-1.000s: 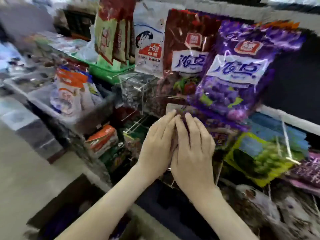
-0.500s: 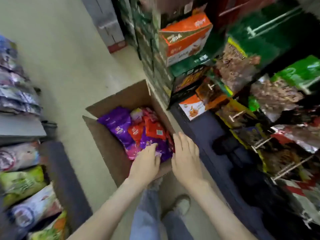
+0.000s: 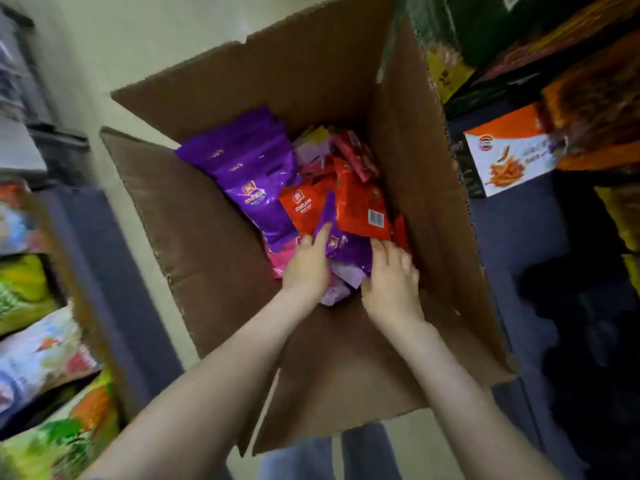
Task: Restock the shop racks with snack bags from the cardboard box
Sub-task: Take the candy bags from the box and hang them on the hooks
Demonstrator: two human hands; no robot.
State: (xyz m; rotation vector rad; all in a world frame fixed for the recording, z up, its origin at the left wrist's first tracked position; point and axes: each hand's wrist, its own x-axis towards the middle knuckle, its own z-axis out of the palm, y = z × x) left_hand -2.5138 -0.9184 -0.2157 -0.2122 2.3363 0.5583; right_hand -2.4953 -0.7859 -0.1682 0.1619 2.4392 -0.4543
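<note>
Half a second ago both hands hovered flat over the near rim. Now they are down inside the cardboard box, and the box fills most of the view.

Left hand: forefinger straight along the left edge of a purple bag; other fingers hidden, so cannot tell if it grips. Right hand: fingers curled round the same bag's right edge, thumb on its face.

The bag lies at the near end of the heap, tilted, and a red bag overlaps its top. A stack of purple bags sits to the left, pink bags beneath.

The box stands on the pale floor, flaps open. The shop rack on the right holds an orange-and-white carton. Blurred bags hang on the left. Jeans legs show below the near flap.
</note>
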